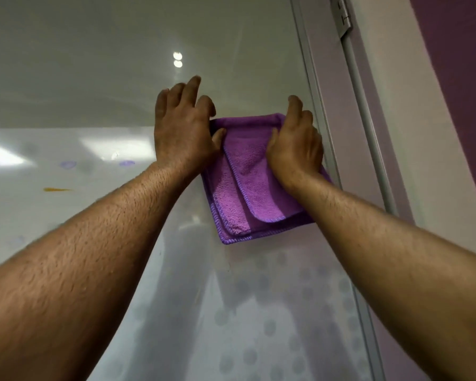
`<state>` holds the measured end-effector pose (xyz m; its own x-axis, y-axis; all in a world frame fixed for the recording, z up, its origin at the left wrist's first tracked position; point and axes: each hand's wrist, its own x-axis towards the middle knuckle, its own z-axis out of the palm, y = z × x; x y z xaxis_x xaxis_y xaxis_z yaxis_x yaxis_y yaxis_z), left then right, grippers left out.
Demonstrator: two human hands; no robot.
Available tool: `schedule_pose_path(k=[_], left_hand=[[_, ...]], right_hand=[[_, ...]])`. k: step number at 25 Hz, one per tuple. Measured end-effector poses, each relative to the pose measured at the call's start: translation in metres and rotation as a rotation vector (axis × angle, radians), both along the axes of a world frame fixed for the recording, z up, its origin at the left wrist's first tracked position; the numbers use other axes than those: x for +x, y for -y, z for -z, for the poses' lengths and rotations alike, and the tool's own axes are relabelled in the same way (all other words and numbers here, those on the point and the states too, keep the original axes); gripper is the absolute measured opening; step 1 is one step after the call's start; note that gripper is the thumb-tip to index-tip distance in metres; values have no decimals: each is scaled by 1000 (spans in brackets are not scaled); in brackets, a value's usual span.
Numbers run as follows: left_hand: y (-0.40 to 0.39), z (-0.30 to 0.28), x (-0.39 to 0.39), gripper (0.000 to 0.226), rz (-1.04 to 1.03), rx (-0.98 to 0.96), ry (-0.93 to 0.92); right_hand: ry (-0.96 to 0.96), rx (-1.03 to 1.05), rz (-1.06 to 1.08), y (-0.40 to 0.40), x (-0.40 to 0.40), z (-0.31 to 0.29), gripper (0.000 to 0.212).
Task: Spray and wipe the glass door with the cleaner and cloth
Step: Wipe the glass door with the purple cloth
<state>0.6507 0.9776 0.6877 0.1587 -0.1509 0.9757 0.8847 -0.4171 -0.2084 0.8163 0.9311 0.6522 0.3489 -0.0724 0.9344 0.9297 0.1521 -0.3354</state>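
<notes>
Both bare arms reach up and forward, hands raised side by side.

The left hand (183,130) sits at about 11 o'clock from the frame's middle, fingers spread and pointing to 12, thumb angled toward 3. The right hand (296,145) sits at about 1 o'clock, fingers curled, knuckles up. Forearms enter from 7 and 4 o'clock.

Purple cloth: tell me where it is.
Head view, right of centre: the purple cloth is pressed on the glass door under both hands, beside the right-hand frame.
</notes>
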Motion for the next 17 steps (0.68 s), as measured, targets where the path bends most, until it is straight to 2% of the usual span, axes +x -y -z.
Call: schedule_pose_path(k=[2, 5, 9, 11, 14, 17], left_hand=[[-2, 0, -3, 55, -6, -1, 20], [-4, -7, -8, 72, -55, -63, 16], [-2, -19, -17, 81, -100, -155, -2], [-3, -20, -17, 84, -92, -205, -7], [-2, -22, -16, 86, -64, -252, -23], [-3, -29, -34, 89, -112, -261, -94]], right_hand=[[50, -78, -1, -14, -9, 15, 64], [117, -302, 151, -30, -7, 29, 87], [302, -138, 369, -30, 9, 38, 90], [399, -177, 301, -30, 17, 39, 86], [334, -278, 116, -36, 15, 35, 90], [281, -268, 117, -45, 2, 33, 92]])
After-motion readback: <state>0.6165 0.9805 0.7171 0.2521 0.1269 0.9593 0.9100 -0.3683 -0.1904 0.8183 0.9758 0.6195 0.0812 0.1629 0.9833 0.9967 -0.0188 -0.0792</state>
